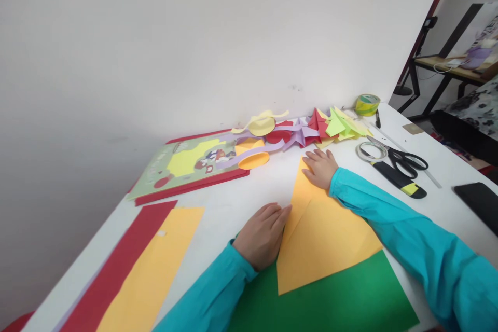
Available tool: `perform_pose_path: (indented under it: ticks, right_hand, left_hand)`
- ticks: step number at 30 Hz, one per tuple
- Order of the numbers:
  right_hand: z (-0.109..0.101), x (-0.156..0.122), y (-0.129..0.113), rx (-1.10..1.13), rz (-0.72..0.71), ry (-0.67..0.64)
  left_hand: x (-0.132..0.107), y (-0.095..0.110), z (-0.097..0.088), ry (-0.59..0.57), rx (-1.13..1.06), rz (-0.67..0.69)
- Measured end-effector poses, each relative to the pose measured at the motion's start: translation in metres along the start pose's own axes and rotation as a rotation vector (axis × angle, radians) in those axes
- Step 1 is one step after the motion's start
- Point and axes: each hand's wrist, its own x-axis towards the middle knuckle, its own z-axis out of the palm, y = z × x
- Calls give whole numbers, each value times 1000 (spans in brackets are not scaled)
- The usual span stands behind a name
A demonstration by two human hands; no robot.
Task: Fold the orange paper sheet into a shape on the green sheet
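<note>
A folded orange sheet of paper point(327, 238) lies before me, its left side turned in along a crease and its far end narrowing to a point. Beneath its near part is a green sheet point(330, 295). My left hand point(261, 236) is closed at the orange paper's left edge, thumb and forefinger at the fold; its other fingers are curled and partly hidden. At the pointed far end, my right hand point(321, 168) rests on the paper with its fingers stretched and slightly apart.
On the left lie red point(128, 254) and orange strips point(155, 264). A printed folder point(167, 166) and folded paper shapes point(299, 132) sit along the wall. Scissors point(406, 161), a cutter point(400, 179), clear tape point(371, 151) and yellow-green tape point(368, 105) are on the right, with a black phone-like object point(478, 205).
</note>
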Motion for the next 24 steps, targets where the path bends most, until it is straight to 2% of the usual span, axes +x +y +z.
perform_pose_path:
  ticks: [15,24]
  right_hand:
    - [0,0,1,-10,-3,6]
    - [1,0,1,-8,-8,11]
  left_hand:
    - [-7,1,-3,17,-13,1]
    - [-9,2,1,-10,66,100]
